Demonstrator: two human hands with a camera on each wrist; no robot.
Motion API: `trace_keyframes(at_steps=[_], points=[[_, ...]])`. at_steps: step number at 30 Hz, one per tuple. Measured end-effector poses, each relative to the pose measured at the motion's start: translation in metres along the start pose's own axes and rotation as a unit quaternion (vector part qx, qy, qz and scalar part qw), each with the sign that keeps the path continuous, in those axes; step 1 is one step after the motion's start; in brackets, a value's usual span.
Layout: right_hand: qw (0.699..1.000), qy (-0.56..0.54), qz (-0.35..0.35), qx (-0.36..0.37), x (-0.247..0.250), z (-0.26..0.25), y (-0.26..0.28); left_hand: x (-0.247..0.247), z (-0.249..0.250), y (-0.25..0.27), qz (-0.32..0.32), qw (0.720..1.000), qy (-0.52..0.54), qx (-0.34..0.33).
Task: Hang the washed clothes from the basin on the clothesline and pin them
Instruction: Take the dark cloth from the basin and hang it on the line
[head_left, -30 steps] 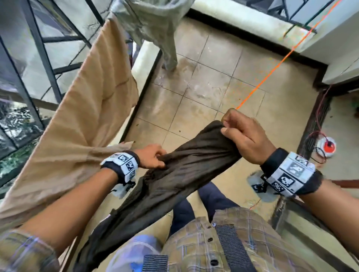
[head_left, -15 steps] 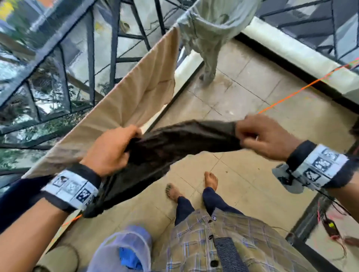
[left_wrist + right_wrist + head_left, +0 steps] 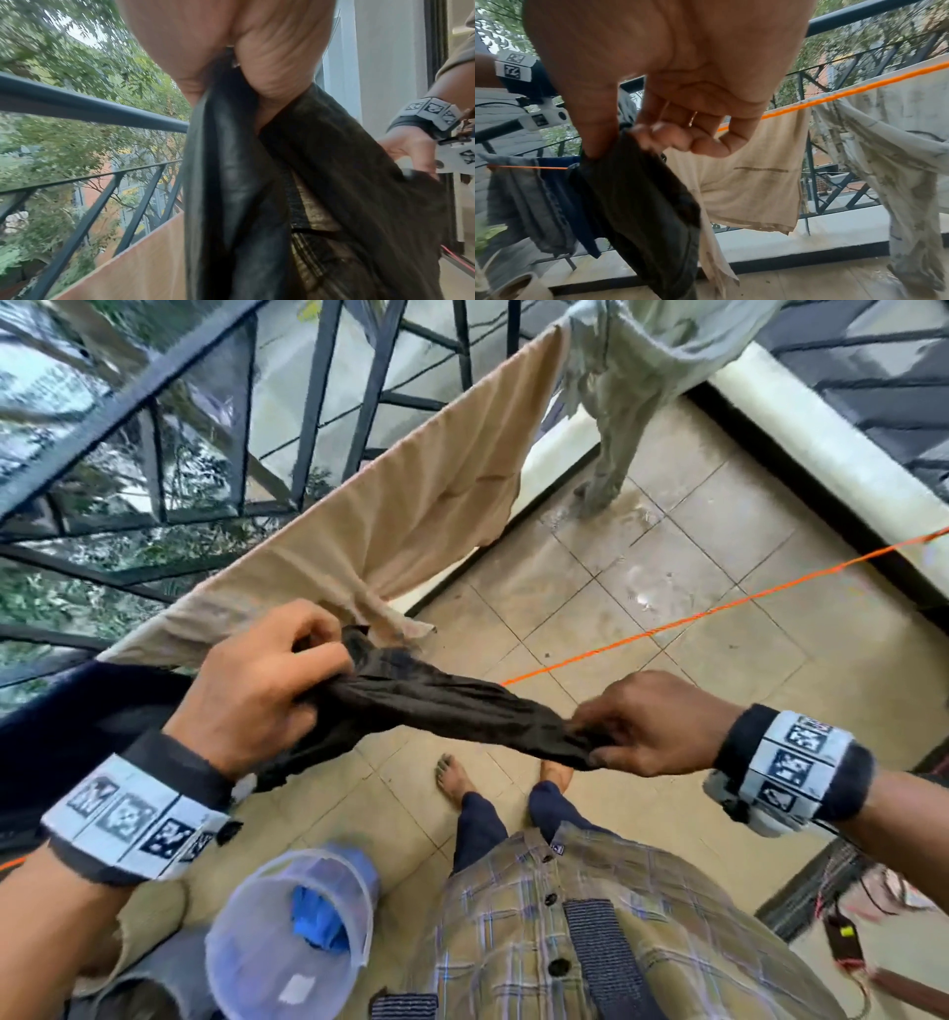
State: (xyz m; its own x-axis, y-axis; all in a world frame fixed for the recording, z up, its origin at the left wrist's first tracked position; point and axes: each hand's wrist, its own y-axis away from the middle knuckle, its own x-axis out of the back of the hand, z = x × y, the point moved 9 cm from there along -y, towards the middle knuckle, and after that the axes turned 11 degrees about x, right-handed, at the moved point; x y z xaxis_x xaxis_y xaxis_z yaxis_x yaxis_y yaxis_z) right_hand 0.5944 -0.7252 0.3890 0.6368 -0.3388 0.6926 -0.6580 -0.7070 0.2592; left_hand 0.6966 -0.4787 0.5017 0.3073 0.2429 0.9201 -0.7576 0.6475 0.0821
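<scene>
A dark brown garment (image 3: 447,711) stretches between both hands at clothesline height. My left hand (image 3: 267,680) grips its bunched left end, the cloth (image 3: 334,182) hanging down past the palm. My right hand (image 3: 647,726) pinches the other end (image 3: 639,192) between thumb and fingers. The orange clothesline (image 3: 719,613) runs from behind the garment to the far right. On the line hang a tan cloth (image 3: 411,516), a pale grey garment (image 3: 626,377) and a navy one (image 3: 61,711).
A translucent tub (image 3: 287,932) with a blue item inside stands on the tiled floor by my bare feet (image 3: 452,778). A black metal railing (image 3: 246,428) bounds the balcony at left. Cables (image 3: 847,932) lie at lower right by a doorway.
Both hands have lifted the dark garment and pulled it out flat along the line. The left hand rose and moved left; the view tilted up toward the railing.
</scene>
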Motion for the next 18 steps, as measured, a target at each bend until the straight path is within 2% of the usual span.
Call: trace_keyframes(at_steps=[4,6,9,10,13,15,18], points=[[0.990,-0.129,0.048,0.032,0.005,-0.018,-0.007,0.000,-0.007,0.004,-0.051,0.997,0.006,0.052],[0.970,-0.232,0.072,-0.006,0.012,-0.016,-0.005,-0.001,-0.020,0.007,-0.083,0.992,0.004,0.095],[0.941,-0.301,0.146,-0.053,0.045,-0.013,0.007,0.010,-0.025,0.009,-0.082,0.992,-0.001,0.097],[0.940,-0.288,0.180,-0.044,0.069,-0.015,0.011,0.018,-0.024,0.007,-0.074,0.993,0.005,0.094],[0.951,-0.122,0.285,-0.005,0.164,-0.023,0.022,0.048,-0.011,-0.007,-0.009,0.996,-0.002,0.084],[0.936,-0.030,0.350,0.006,0.221,-0.023,0.019,0.063,-0.008,-0.024,0.040,0.994,-0.026,0.101],[0.917,0.087,0.387,-0.042,0.264,0.000,0.000,0.069,-0.021,-0.059,0.089,0.986,0.007,0.140]])
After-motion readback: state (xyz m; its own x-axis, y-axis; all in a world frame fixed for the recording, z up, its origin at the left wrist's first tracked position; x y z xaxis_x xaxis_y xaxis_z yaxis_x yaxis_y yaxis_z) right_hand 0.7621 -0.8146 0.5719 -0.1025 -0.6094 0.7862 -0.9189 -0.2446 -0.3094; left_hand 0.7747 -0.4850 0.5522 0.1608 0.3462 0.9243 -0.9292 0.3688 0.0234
